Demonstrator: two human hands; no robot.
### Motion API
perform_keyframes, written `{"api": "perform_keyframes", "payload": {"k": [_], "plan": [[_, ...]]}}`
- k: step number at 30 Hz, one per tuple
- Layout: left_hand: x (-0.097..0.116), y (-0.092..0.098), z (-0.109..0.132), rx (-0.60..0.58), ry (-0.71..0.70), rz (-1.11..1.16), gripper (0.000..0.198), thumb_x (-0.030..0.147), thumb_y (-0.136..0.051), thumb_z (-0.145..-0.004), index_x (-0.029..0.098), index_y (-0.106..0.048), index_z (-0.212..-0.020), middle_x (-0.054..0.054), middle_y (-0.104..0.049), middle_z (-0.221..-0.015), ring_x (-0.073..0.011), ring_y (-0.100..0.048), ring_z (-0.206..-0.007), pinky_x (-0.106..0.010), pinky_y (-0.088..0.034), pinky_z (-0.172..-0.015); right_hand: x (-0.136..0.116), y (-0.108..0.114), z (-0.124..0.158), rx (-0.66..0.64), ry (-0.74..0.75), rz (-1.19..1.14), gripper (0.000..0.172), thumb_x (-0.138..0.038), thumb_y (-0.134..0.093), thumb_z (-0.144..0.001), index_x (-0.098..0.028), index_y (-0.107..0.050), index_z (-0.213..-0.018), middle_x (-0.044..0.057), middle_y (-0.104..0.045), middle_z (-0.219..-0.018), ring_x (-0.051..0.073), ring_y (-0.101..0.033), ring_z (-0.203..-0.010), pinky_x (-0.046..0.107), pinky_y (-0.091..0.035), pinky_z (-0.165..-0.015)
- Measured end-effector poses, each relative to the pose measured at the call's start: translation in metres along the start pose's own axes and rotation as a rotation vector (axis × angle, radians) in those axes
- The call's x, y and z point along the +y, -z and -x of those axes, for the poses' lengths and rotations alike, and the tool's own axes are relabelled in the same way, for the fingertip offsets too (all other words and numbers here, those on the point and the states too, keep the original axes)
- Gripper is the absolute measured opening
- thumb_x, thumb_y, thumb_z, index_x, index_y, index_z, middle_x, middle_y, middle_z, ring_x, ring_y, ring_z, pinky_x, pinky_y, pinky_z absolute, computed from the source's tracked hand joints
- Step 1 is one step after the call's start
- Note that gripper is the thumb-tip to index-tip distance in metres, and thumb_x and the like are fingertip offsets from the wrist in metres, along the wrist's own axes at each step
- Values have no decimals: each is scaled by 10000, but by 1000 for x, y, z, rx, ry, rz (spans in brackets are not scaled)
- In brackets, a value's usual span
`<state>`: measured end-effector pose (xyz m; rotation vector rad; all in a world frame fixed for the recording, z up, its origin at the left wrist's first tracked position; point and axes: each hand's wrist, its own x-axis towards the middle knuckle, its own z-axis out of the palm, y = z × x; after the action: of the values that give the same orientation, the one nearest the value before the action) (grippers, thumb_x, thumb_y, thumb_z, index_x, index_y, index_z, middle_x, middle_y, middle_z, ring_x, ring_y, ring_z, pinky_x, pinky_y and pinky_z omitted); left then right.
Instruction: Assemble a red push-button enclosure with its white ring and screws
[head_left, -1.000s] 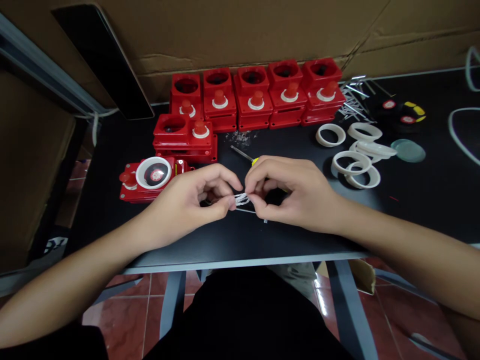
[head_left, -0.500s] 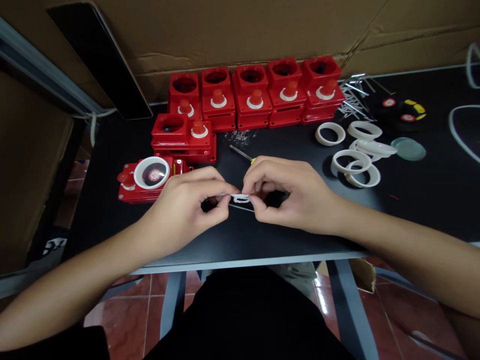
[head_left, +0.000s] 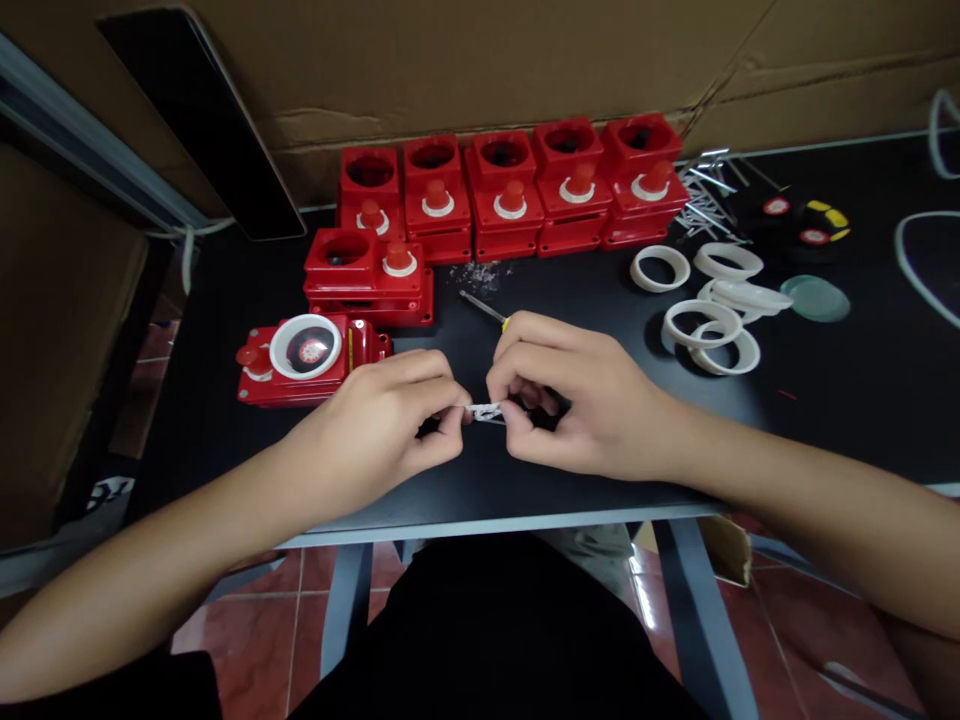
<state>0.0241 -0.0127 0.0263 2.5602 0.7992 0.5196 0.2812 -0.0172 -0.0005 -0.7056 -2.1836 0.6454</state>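
Note:
Between my two hands, just above the black tabletop, is a small whitish, twisted or chain-like piece (head_left: 486, 411); its exact kind is too small to tell. My left hand (head_left: 390, 415) pinches its left end between thumb and index finger. The right end sits in a similar pinch of my right hand (head_left: 589, 400). Beyond my right knuckles lies a screwdriver (head_left: 484, 306) with a thin metal shaft, its yellow handle mostly hidden by that hand. Near my left hand rests a red housing (head_left: 366, 343) bearing a white ring (head_left: 275, 350) around a clear window.
Several red housings (head_left: 504, 190) with red knobs line the back by the cardboard wall. To the right are several white rings (head_left: 660, 270), clear discs (head_left: 819, 299), metal pins (head_left: 705, 205) and black-and-yellow parts (head_left: 829, 215). A dark flat panel (head_left: 202, 120) leans at back left.
Both hands have shifted slightly toward me and to the right with the whitish piece. It now looks narrower and more tightly bunched between the fingertips.

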Motion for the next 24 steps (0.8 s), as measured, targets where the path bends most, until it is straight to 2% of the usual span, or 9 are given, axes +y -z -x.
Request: {"api": "perform_keyframes", "payload": {"k": [4,8,11,15,18,20,22,24], "plan": [[1,0,2,55,-57,-34,232,70,-608,-1081,134,-770,-929,-27,-695,-882,-148,-654,-761,-264,-512,-731,-3,3,-4,-69,-125,-218,147,-35,-634,-898,-179,-617,-883,-2,-583,-942,67,-514,-729,190,-453,-632],[1,0,2,89,-63,-57,221,60,-622,-1068,131,-763,-913,-34,-715,-884,-147,-646,-749,-270,-521,-731,-2,4,-2,-102,-149,-224,135,-77,-623,-933,-200,-574,-908,11,-621,-975,84,-540,-753,195,-477,-636],[0,-2,1,103,-74,-91,235,57,-616,-1056,130,-750,-877,-29,-698,-850,-144,-622,-723,-274,-504,-703,0,-1,1,-66,-84,-78,167,-58,-609,-925,-209,-541,-906,20,-677,-979,80,-537,-729,193,-461,-623],[-1,-6,1,127,-102,-148,277,44,-590,-1041,145,-708,-811,-5,-636,-788,-138,-575,-685,-278,-473,-661,-1,-8,5,13,86,326,171,-21,-549,-946,-184,-595,-921,44,-704,-940,99,-562,-722,214,-436,-601],[-1,-8,2,129,-112,-160,293,38,-578,-1025,157,-684,-779,8,-602,-764,-133,-552,-670,-277,-460,-651,-4,-9,6,17,132,581,180,-46,-518,-961,-178,-627,-906,43,-682,-882,130,-566,-697,251,-424,-558],[-1,-8,3,125,-106,-159,301,41,-572,-1020,165,-668,-764,13,-592,-755,-130,-546,-663,-276,-451,-647,-6,-8,6,-2,156,653,181,-76,-505,-960,-188,-627,-887,34,-651,-851,141,-519,-653,272,-410,-529],[-2,-6,3,108,-85,-134,299,45,-573,-1023,167,-667,-767,14,-597,-759,-127,-545,-660,-274,-445,-645,-6,-6,6,-25,165,636,182,-96,-501,-968,-197,-620,-874,23,-627,-836,137,-463,-623,273,-398,-513],[-3,-3,2,76,-64,-64,273,48,-583,-1032,160,-705,-816,6,-642,-802,-126,-580,-684,-265,-462,-666,-4,-3,6,-18,162,585,192,-92,-503,-981,-195,-620,-869,19,-619,-833,130,-469,-636,261,-408,-522]]}}
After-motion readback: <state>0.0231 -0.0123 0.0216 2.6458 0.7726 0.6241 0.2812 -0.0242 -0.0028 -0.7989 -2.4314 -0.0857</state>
